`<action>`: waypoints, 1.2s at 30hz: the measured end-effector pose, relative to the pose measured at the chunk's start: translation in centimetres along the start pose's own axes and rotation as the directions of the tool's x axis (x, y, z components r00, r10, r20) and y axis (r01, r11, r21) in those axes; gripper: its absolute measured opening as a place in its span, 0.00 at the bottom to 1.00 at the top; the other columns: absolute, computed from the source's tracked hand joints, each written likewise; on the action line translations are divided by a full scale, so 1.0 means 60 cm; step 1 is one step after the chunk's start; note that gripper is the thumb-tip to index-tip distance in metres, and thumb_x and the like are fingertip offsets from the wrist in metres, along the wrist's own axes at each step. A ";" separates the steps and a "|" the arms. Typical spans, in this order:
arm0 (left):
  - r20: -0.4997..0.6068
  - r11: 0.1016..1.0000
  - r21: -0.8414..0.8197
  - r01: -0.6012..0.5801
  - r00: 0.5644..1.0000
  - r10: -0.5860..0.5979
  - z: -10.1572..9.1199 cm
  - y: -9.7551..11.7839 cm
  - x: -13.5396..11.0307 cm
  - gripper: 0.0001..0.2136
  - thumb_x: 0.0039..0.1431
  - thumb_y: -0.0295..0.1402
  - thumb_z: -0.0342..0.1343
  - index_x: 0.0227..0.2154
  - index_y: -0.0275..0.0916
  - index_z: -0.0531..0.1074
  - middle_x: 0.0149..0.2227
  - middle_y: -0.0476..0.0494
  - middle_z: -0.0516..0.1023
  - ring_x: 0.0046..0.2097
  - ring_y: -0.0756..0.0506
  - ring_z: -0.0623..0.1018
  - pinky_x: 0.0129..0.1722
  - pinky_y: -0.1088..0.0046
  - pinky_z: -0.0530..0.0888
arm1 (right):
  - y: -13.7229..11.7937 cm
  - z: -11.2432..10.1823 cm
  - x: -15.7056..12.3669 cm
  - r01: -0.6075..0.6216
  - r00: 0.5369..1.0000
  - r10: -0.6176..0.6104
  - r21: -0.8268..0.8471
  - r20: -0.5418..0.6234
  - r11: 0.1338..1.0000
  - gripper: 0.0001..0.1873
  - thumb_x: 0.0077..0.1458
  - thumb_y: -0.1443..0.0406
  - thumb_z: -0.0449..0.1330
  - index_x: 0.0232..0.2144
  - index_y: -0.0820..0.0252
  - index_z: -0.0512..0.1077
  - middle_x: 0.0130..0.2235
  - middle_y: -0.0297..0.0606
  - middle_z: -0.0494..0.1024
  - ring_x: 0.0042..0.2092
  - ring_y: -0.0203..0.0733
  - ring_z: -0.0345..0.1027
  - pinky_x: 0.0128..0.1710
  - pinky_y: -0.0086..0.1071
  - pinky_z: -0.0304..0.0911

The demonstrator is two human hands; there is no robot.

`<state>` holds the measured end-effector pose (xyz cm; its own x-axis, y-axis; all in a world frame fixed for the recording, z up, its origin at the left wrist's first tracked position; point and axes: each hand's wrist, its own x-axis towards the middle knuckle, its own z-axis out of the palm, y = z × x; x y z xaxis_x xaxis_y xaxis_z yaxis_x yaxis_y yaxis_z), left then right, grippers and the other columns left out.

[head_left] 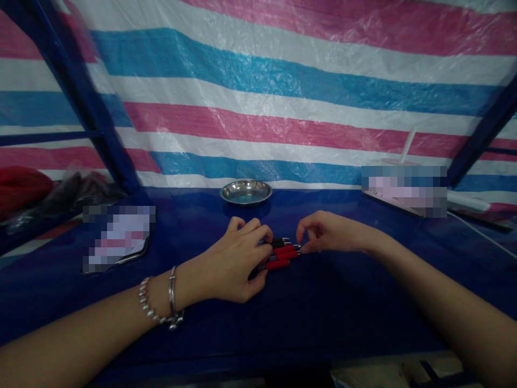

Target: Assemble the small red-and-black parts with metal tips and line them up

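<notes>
My left hand is closed round a small bundle of red and black pens lying on the blue table. Their red tips stick out to the right of my fingers. My right hand pinches the far ends of the same pens with thumb and fingertips. A bracelet and a bangle sit on my left wrist.
A shallow metal dish stands at the back of the table, in front of a striped pink, blue and white tarpaulin. A flat device lies at the left, a white power strip at the right. Dark blue frame posts rise at both sides.
</notes>
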<state>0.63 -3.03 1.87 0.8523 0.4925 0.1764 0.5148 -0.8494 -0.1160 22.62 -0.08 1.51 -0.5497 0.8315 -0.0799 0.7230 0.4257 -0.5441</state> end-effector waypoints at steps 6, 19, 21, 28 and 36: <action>0.006 1.000 0.012 -0.002 1.000 0.002 0.001 -0.001 0.000 0.04 0.48 0.31 0.49 0.26 0.35 0.67 0.39 0.40 0.66 0.40 0.42 0.64 0.37 0.62 0.56 | -0.009 0.006 0.002 0.005 1.000 -0.001 -0.116 0.032 0.993 0.12 0.41 0.62 0.60 0.30 0.63 0.72 0.19 0.28 0.65 0.21 0.28 0.56 0.20 0.24 0.49; -0.038 1.000 0.023 -0.006 0.999 0.007 0.002 -0.001 0.001 0.05 0.49 0.31 0.50 0.28 0.36 0.67 0.40 0.40 0.66 0.40 0.42 0.64 0.37 0.63 0.57 | -0.017 0.011 0.004 0.053 0.998 -0.058 -0.238 -0.012 0.970 0.09 0.45 0.64 0.58 0.30 0.62 0.73 0.20 0.31 0.67 0.22 0.29 0.57 0.22 0.24 0.49; -0.056 1.000 0.019 -0.007 0.998 0.008 0.003 -0.001 0.000 0.05 0.49 0.31 0.50 0.27 0.36 0.66 0.40 0.40 0.66 0.40 0.42 0.64 0.37 0.62 0.57 | -0.017 0.012 0.004 0.054 0.998 -0.060 -0.240 -0.017 0.969 0.09 0.45 0.64 0.58 0.30 0.62 0.73 0.20 0.31 0.68 0.22 0.29 0.57 0.22 0.24 0.49; -0.187 0.994 0.033 0.101 0.978 -0.093 0.010 -0.002 0.001 0.06 0.55 0.33 0.47 0.30 0.36 0.65 0.42 0.41 0.65 0.40 0.43 0.65 0.37 0.62 0.57 | -0.019 0.012 0.006 0.062 0.997 -0.069 -0.176 -0.033 0.982 0.09 0.46 0.65 0.57 0.31 0.64 0.73 0.19 0.31 0.69 0.21 0.29 0.58 0.21 0.24 0.49; -0.279 0.977 0.051 0.207 0.942 -0.185 0.020 -0.010 0.004 0.07 0.58 0.33 0.45 0.34 0.37 0.66 0.43 0.40 0.66 0.42 0.42 0.65 0.37 0.62 0.58 | -0.019 0.012 0.007 0.076 0.992 -0.077 -0.023 -0.100 0.997 0.09 0.48 0.64 0.56 0.31 0.64 0.70 0.19 0.30 0.68 0.21 0.30 0.59 0.21 0.24 0.51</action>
<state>0.64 -2.17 0.79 0.6819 0.5683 0.4605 0.6841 -0.7183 -0.1266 21.29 -0.48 1.48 -0.5596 0.8275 0.0461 0.6886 0.4952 -0.5297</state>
